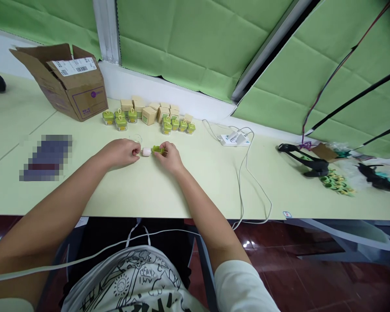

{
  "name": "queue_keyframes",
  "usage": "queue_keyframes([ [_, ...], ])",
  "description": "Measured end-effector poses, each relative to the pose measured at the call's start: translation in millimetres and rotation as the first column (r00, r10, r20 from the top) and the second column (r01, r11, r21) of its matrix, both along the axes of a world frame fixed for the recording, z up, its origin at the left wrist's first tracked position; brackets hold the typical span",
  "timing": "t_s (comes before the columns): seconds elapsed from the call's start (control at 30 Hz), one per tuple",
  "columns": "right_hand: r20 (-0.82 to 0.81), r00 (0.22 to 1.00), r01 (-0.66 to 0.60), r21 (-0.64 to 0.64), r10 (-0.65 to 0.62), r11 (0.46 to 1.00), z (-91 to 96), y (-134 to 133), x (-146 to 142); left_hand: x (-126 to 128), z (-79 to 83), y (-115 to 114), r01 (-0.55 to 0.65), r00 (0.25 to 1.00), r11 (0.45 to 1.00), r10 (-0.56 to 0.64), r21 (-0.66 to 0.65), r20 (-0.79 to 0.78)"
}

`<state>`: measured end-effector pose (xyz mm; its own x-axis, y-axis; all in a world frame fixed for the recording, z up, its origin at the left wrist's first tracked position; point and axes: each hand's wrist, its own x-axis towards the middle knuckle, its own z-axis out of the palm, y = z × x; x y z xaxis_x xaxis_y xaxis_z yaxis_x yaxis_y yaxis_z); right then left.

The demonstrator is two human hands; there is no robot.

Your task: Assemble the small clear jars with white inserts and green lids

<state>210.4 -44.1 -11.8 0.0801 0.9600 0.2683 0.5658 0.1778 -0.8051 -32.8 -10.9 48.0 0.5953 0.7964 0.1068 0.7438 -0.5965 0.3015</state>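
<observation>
My right hand (170, 158) pinches a small green case (158, 150) just above the table. Right beside the case, in the gap between my hands, is a small pale pink block-shaped piece (146, 151); whether it is attached to the case I cannot tell. My left hand (126, 151) is closed, its fingertips curled close to the pink piece. A thin pale thread (138, 138) loops up behind my left fingers. What those fingers hold, if anything, is hidden.
Several finished-looking green cases (121, 122) and small tan boxes (149, 115) stand behind my hands. A large open carton (81, 93) is at the back left. White cables run from a power strip (235, 139); black clamps (307, 162) and green pieces (338, 183) lie at the right.
</observation>
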Motion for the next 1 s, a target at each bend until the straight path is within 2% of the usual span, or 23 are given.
queue_keyframes([
  [0.13, 0.014, 1.0, -0.003, 0.017, 0.003, 1.0, 7.0, -2.8, -1.3, -5.7, 0.1, 6.5, -0.022, 0.997, 0.996, 0.016, 0.088, 0.071],
  [0.2, -0.057, 0.998, 0.027, 0.037, -0.025, 0.999, 10.9, -3.0, -0.9, -10.4, 1.2, 11.2, -0.073, 0.987, 0.982, 0.046, 0.177, 0.154],
  [0.3, -0.215, 0.966, 0.153, 0.028, -0.143, 0.988, 15.6, -0.9, 2.6, -15.7, 1.9, 17.2, -0.183, 0.952, 0.939, 0.094, 0.292, 0.292],
  [0.43, -0.413, 0.844, 0.315, -0.137, -0.344, 0.939, 20.5, 3.3, 10.7, -15.3, -1.7, 20.6, -0.361, 0.868, 0.881, 0.197, 0.306, 0.456],
  [0.57, -0.536, 0.706, 0.334, -0.323, -0.462, 0.886, 27.1, 2.3, 17.6, -12.7, -7.9, 22.6, -0.485, 0.779, 0.81, 0.229, 0.329, 0.584],
  [0.63, -0.566, 0.653, 0.34, -0.373, -0.502, 0.863, 31.6, 0.1, 19.9, -12.5, -9.5, 23.8, -0.465, 0.776, 0.815, 0.187, 0.346, 0.603],
  [0.8, -0.629, 0.571, 0.372, -0.375, -0.527, 0.849, 39.3, -3.6, 22.0, -10.8, -10.4, 22.5, -0.28, 0.834, 0.896, 0.049, 0.344, 0.55],
  [0.9, -0.641, 0.562, 0.356, -0.383, -0.523, 0.852, 36.6, -2.7, 21.1, -9.8, -12.2, 19.5, -0.264, 0.854, 0.909, 0.066, 0.321, 0.515],
  [1.0, -0.637, 0.562, 0.384, -0.364, -0.528, 0.848, 29.9, 1.3, 21.5, -10.4, -14.1, 18.8, -0.328, 0.844, 0.896, 0.135, 0.3, 0.519],
])
